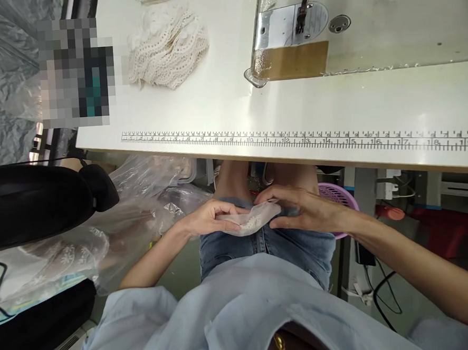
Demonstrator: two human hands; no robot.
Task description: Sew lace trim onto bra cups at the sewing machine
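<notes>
Over my lap, both hands hold a small translucent plastic bag [256, 219] with little whitish pieces inside, too small to name. My left hand [215, 217] pinches its left end between thumb and fingers. On the other side, my right hand [295, 209] curves round the bag's right end, its fingertips at the upper edge and the thumb below. The bag lies slightly tilted, its right end higher. Parts of my fingers are hidden behind it.
Ahead is a white table [198, 111] with a printed ruler along its front edge. A bundle of cream lace [168, 47] lies there, left of a sewing machine plate [288, 24]. Below right stands a pink basket [340, 197]. Clear plastic bags [140, 202] fill the left side.
</notes>
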